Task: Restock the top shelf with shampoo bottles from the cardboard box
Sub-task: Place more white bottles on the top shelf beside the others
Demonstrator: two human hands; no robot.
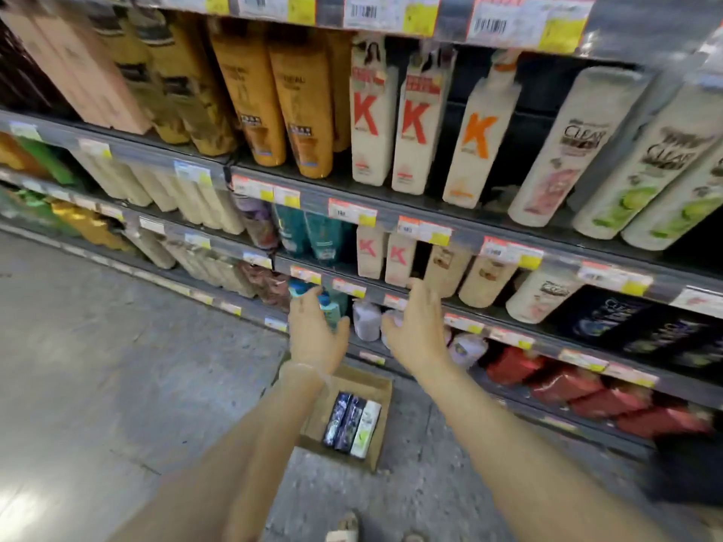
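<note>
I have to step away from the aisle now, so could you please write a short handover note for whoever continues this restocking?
Left hand: open, empty, held out toward the lower shelves.
Right hand: open, empty, beside it.
Cardboard box: on the floor below the hands, with three bottles lying in it, two dark and one white.
Upper shelf: a gap shows beside the orange-K bottle.
Done: nothing in hand.
Left: pick up the three bottles and shelve them.

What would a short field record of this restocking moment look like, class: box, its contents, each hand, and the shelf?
box: open cardboard box on the floor below the hands
contents: three bottles lying side by side, two dark bottles and one white bottle
left hand: open, holds nothing
right hand: open, holds nothing
shelf: white Clear bottles at right
</note>
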